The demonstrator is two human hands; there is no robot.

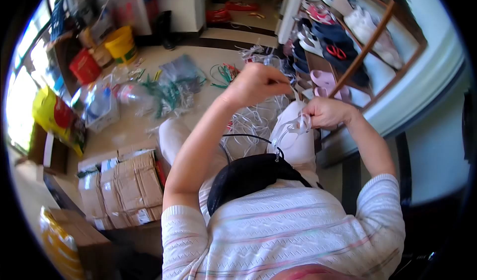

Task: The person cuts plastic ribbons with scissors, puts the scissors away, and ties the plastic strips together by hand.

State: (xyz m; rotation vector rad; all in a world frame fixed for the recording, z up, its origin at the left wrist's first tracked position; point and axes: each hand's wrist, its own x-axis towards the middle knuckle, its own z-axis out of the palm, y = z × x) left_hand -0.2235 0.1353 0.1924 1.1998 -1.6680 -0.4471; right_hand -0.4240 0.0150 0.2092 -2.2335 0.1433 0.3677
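My left hand (257,85) is raised over the floor, its fingers pinched on a thin white strap (296,92) that runs toward my other hand. To the right, my right hand (329,112) is closed around a looped bundle of white straps (297,126), which hangs over my right thigh. A pile of similar loose white straps (251,123) lies tangled on the floor between my legs. The exact grip of the left fingertips is small and partly blurred. A black bag (253,178) with a zip rests on my lap.
A shoe rack (377,36) stands close on the right. Green ties (166,96) and clear plastic lie ahead on the floor. A taped cardboard box (124,188) sits at left, with a white basket (102,111), a yellow bucket (120,45) and a red container (85,66) beyond.
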